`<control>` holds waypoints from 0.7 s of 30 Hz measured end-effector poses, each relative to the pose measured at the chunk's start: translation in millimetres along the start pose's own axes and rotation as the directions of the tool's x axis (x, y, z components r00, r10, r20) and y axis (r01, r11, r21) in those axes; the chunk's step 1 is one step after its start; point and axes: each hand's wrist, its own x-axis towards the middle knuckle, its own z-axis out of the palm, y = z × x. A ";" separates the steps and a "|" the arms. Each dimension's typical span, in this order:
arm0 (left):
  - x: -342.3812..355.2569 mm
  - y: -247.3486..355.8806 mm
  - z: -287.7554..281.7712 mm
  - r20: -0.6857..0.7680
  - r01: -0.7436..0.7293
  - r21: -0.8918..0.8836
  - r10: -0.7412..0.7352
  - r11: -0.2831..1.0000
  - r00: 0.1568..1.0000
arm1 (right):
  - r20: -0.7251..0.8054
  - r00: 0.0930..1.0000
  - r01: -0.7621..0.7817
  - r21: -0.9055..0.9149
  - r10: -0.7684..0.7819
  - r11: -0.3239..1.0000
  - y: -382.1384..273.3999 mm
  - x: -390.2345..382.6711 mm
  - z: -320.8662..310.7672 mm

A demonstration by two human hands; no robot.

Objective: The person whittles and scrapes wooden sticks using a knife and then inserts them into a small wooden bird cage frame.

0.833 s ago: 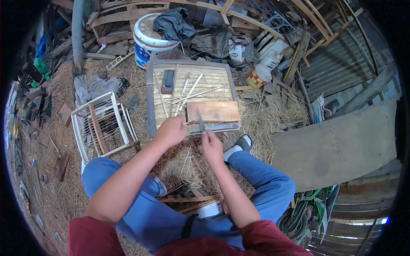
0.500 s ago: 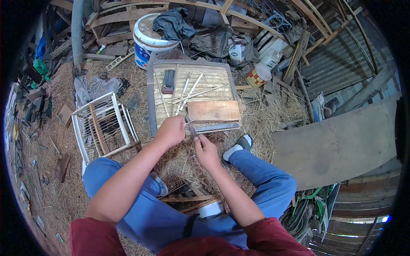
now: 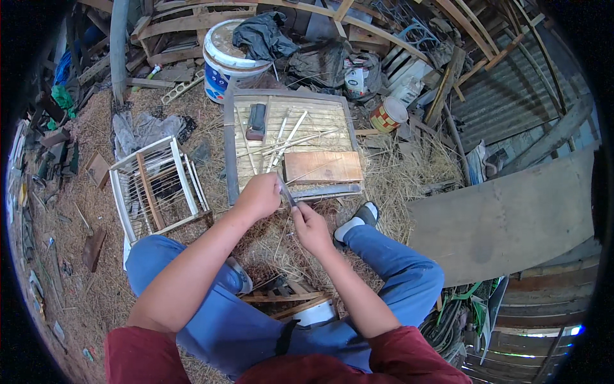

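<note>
My left hand (image 3: 261, 195) is closed on a thin pale stick whose free length slants up to the right, over a flat wooden block (image 3: 323, 167). In my closed right hand (image 3: 312, 229) is a knife, its narrow dark blade (image 3: 288, 194) pointing up and left to the stick by my left fingers. Both hands are at the near edge of a low slatted board with a grey frame (image 3: 228, 150). Several pale thin sticks (image 3: 289, 137) lie loose on the slats. A dark oblong block (image 3: 256, 121) rests near the board's far left.
A small white-framed cage (image 3: 125, 205) with thin bars stands to the left. Behind the board are a white-and-blue bucket (image 3: 217, 80) and a red-and-yellow can (image 3: 389, 115). A large flat panel (image 3: 505, 214) lies at the right. Straw and shavings cover the ground.
The blade and both hands keep nearly the same place, with the knife still against the stick. The whole view has shifted very slightly.
</note>
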 end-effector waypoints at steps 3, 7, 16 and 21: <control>2.3 -3.8 2.5 -0.024 -0.031 -0.006 0.031 0.999 0.999 | -0.060 0.997 -0.038 0.120 0.046 0.992 9.6 14.9 -13.7; 1.4 4.7 0.2 -0.007 -0.008 0.017 0.008 1.000 1.000 | -0.031 0.999 0.027 0.097 -0.024 0.995 8.9 3.3 -1.9; -2.5 27.3 -12.4 -0.170 -0.034 -0.047 0.025 0.998 0.985 | -0.451 0.890 -0.003 0.137 0.065 0.991 59.7 60.0 -70.7; -3.4 33.8 -33.3 -0.227 -0.008 -0.215 -0.042 0.977 0.973 | -0.427 0.876 0.089 -0.313 -0.224 0.946 17.2 75.0 -85.5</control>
